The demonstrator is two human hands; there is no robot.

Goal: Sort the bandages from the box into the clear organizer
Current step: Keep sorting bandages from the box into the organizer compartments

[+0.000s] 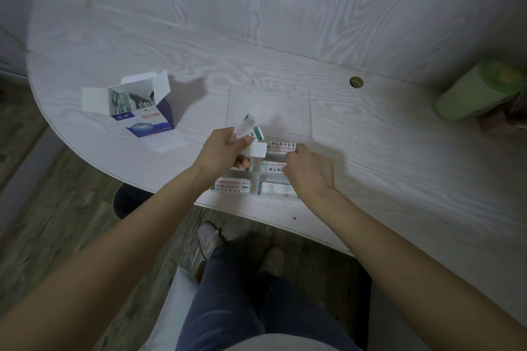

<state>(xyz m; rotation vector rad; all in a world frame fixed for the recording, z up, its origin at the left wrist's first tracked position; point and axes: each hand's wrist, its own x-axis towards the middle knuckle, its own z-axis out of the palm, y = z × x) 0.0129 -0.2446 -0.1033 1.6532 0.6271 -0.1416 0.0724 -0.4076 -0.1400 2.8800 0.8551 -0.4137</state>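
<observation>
A blue and white bandage box [142,111] stands open on the left of the table, with more wrapped bandages inside. The clear organizer [268,111] lies in the middle, its open lid toward the wall and its compartments near the table's front edge. My left hand [225,151] grips a small bunch of wrapped bandages [251,129] above the organizer's left side. My right hand [309,172] pinches one bandage [281,147] lying in a right-hand compartment. Wrapped bandages [273,188] lie in the front compartments too.
A green roll [479,91] lies at the table's right end against the wall. A round cable hole [356,82] sits behind the organizer. The table's curved front edge [256,212] runs just below the organizer, with my legs and shoes beneath.
</observation>
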